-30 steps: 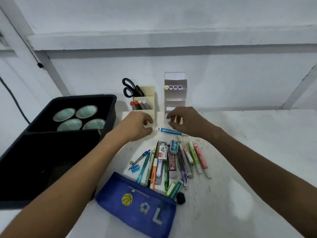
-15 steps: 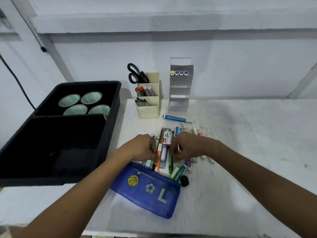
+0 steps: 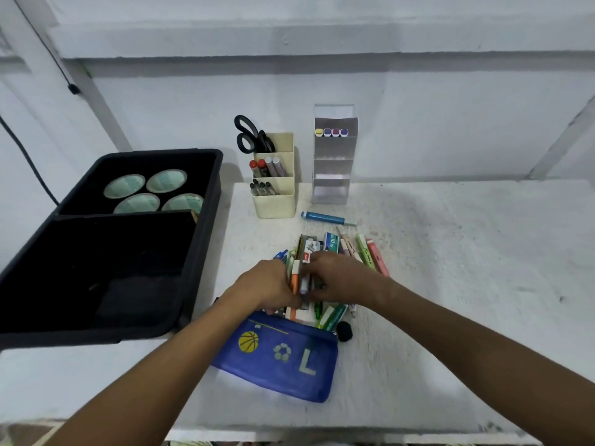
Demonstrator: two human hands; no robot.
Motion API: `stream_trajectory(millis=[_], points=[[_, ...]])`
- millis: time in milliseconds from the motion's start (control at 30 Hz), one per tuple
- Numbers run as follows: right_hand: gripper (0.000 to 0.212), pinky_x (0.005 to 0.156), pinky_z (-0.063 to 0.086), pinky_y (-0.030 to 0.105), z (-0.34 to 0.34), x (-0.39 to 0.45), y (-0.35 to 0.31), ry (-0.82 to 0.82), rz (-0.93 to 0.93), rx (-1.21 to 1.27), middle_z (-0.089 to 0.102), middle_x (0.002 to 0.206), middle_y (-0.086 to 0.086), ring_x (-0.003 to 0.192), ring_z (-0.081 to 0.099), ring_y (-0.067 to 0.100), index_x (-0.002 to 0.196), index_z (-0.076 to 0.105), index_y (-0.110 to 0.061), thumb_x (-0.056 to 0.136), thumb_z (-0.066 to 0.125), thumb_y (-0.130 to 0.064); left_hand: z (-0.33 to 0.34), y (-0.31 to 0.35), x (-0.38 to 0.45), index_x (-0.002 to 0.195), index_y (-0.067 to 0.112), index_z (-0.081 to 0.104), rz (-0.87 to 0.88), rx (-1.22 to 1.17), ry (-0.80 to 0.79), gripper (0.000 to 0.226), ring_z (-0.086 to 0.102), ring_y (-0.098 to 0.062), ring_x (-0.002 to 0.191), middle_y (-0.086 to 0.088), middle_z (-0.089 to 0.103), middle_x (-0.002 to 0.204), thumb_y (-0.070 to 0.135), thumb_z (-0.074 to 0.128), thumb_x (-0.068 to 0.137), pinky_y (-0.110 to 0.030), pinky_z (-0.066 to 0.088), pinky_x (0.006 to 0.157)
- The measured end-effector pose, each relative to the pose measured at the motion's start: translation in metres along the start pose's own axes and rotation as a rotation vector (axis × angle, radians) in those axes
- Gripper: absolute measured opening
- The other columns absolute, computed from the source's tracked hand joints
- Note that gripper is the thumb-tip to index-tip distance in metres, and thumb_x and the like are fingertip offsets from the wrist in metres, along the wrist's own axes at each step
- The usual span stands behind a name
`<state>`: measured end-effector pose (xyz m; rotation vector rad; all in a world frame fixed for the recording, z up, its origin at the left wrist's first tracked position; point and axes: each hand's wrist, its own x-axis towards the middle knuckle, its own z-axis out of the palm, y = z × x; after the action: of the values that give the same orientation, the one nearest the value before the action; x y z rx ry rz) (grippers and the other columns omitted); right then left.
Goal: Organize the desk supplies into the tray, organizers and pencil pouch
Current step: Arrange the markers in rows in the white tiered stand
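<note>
White desk (image 3: 450, 284), jumbled colourful pens (image 3: 325, 272), blue printed pencil pouch (image 3: 283, 358)

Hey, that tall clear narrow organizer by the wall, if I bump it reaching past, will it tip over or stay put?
The tall clear plastic organizer looks apt to tip: it is narrow and high on a small footprint. Its only visible contents, four markers, sit in the top tier, so it is probably top-heavy. It appears light, so a push may slide it on the white desk.
</note>
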<state>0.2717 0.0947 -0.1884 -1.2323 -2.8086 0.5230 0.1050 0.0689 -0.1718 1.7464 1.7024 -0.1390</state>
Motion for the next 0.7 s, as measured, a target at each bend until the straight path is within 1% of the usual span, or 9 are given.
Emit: stream_trajectory(millis=[67,100,167,233,333,400,500,600,700], points=[[0.041,0.081,0.047,0.028,0.003,0.002,-0.001,0.026,0.003,-0.026,0.060,0.107,-0.002,0.096,0.055,0.013,0.113,0.062,-0.022,0.079,0.068,-0.044,-0.003,0.001,-0.002,0.073,0.014,0.068,-0.048,-0.090,-0.016,0.027,0.066,-0.015,0.052,-0.002,0.069,0.063,0.039,0.076,0.075,-0.024,0.050,0.051],[0.040,0.081,0.049,0.029,0.003,0.002,-0.002,0.032,0.007,-0.035,0.060,0.106,-0.002,0.096,0.056,0.014,0.112,0.062,-0.022,0.079,0.069,-0.044,-0.004,0.001,-0.002,0.077,0.011,0.069,-0.067,-0.125,-0.024,0.027,0.068,-0.016,0.054,-0.005,0.071,0.067,0.038,0.073,0.077,-0.025,0.051,0.051],[0.034,0.080,0.050,0.032,0.001,0.003,-0.004,0.032,0.012,-0.050,0.061,0.103,0.000,0.094,0.057,0.016,0.108,0.062,-0.019,0.081,0.067,-0.039,-0.008,-0.001,-0.002,0.083,0.005,0.071,-0.096,-0.197,-0.033,0.030,0.071,-0.019,0.059,-0.008,0.074,0.072,0.035,0.068,0.081,-0.028,0.054,0.055],[0.027,0.079,0.050,0.032,-0.002,0.002,-0.004,0.036,0.014,-0.037,0.061,0.097,0.001,0.090,0.057,0.016,0.106,0.063,-0.017,0.084,0.062,-0.032,-0.012,-0.005,0.000,0.084,0.004,0.070,-0.111,-0.246,-0.024,0.027,0.073,-0.020,0.063,-0.009,0.075,0.074,0.030,0.063,0.084,-0.026,0.054,0.055],[0.025,0.072,0.044,0.026,-0.004,0.001,-0.004,0.064,0.021,0.003,0.051,0.084,-0.005,0.079,0.050,0.010,0.106,0.064,-0.016,0.084,0.059,-0.027,-0.018,-0.009,0.002,0.085,0.005,0.069,-0.118,-0.263,0.007,0.024,0.073,-0.019,0.065,-0.009,0.075,0.076,0.028,0.060,0.085,-0.026,0.056,0.058],[0.021,0.069,0.044,0.026,-0.003,0.002,0.000,0.092,0.032,0.031,0.047,0.080,-0.007,0.076,0.048,0.010,0.101,0.064,-0.016,0.083,0.058,-0.026,-0.019,-0.010,0.002,0.087,0.005,0.068,-0.120,-0.263,0.021,0.027,0.073,-0.021,0.068,-0.011,0.075,0.078,0.030,0.060,0.086,-0.028,0.057,0.062],[0.019,0.063,0.043,0.024,-0.005,0.001,0.001,0.165,0.066,0.168,0.053,0.076,-0.005,0.067,0.051,0.011,0.096,0.065,-0.014,0.080,0.061,-0.023,-0.021,-0.011,0.002,0.084,0.005,0.068,-0.117,-0.247,0.101,0.031,0.070,-0.023,0.063,-0.011,0.072,0.071,0.034,0.058,0.086,-0.028,0.056,0.059],[0.018,0.056,0.051,0.026,-0.016,-0.002,-0.001,0.326,0.153,0.393,0.065,0.072,0.002,0.061,0.061,0.018,0.090,0.067,-0.014,0.075,0.065,-0.025,-0.027,-0.008,0.002,0.077,0.008,0.067,-0.091,-0.255,0.229,0.034,0.060,-0.020,0.052,-0.007,0.065,0.063,0.037,0.054,0.090,-0.024,0.048,0.050],[0.013,0.057,0.054,0.027,-0.032,-0.001,0.003,0.394,0.257,0.521,0.070,0.073,0.003,0.065,0.066,0.018,0.088,0.065,-0.017,0.077,0.070,-0.023,-0.037,-0.003,0.002,0.083,0.010,0.064,-0.032,-0.298,0.361,0.027,0.066,-0.021,0.058,-0.007,0.068,0.072,0.033,0.054,0.091,-0.028,0.051,0.053]])
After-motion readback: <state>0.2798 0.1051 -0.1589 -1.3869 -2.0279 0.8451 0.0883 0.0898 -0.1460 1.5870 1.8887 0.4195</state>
